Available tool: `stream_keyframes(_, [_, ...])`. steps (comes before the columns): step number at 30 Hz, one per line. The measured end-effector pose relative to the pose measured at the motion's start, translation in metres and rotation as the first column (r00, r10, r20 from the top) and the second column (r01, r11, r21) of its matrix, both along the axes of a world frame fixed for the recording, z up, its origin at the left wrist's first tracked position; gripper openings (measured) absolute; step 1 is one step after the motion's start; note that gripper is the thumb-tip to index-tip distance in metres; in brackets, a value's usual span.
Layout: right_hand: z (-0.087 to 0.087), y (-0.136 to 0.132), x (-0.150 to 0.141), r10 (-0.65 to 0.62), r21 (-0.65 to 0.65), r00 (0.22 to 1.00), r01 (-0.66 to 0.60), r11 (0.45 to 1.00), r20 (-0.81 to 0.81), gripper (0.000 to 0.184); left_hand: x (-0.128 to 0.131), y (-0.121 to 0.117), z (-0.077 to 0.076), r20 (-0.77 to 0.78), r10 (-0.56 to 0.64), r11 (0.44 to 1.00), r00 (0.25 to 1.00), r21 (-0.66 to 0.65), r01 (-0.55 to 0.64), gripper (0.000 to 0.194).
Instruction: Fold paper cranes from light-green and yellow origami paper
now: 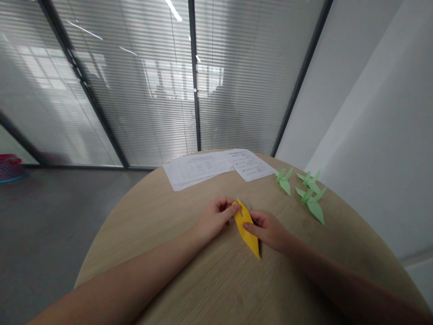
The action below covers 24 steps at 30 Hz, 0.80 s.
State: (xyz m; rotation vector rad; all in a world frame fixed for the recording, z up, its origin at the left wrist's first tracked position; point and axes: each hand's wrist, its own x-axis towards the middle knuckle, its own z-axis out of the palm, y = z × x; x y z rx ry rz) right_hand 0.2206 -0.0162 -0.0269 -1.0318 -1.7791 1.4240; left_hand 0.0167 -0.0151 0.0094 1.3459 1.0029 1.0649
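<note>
A folded piece of yellow paper [249, 237], long and pointed at its near end, is between my two hands just above the round table. My left hand [218, 214] pinches its upper left edge between thumb and fingers. On the other side, my right hand [269, 229] grips the paper's right edge, thumb on top and fingers behind. A small dark slit or shadow shows near the top of the paper. The fingers behind the paper are partly hidden.
Printed white sheets [203, 169] lie at the table's [155, 216] far edge. Several green origami cranes [315, 210] stand at the right. Beyond are a glass partition with blinds [155, 113] and a white wall [379, 135]. A red basket [11, 168] is on the floor, far left.
</note>
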Motion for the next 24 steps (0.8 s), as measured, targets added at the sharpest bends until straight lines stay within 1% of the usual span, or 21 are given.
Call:
stream_keyframes(4, [0.001,-0.001,0.000,0.005,-0.013,1.000,-0.005,1.000,-0.003,0.040,-0.001,0.004,-0.005,-0.033,0.036,0.999,0.999,0.034,-0.035,0.034])
stream_keyframes(9, [0.000,0.000,0.000,0.006,0.001,1.000,-0.006,1.000,0.007,0.037,-0.002,0.008,-0.008,-0.069,0.105,0.993,0.992,0.064,-0.100,0.034])
stream_keyframes(12, [0.001,0.000,0.000,0.005,0.007,1.000,-0.005,1.000,0.017,0.038,-0.002,0.009,-0.008,-0.050,0.126,0.991,0.991,0.063,-0.122,0.033])
stream_keyframes(15, [0.003,0.000,0.000,0.002,-0.001,1.000,-0.002,1.000,0.028,0.039,-0.003,0.009,-0.008,-0.021,0.176,0.983,0.984,0.062,-0.174,0.032])
stream_keyframes(19, [0.002,0.000,0.000,-0.001,-0.018,1.000,0.001,1.000,0.015,0.039,-0.003,0.011,-0.009,-0.016,0.230,0.972,0.973,0.048,-0.229,0.039])
stream_keyframes(24, [-0.001,0.002,0.001,-0.017,-0.003,1.000,0.017,1.000,-0.001,0.040,-0.002,0.010,-0.009,-0.032,0.240,0.969,0.970,0.060,-0.238,0.051])
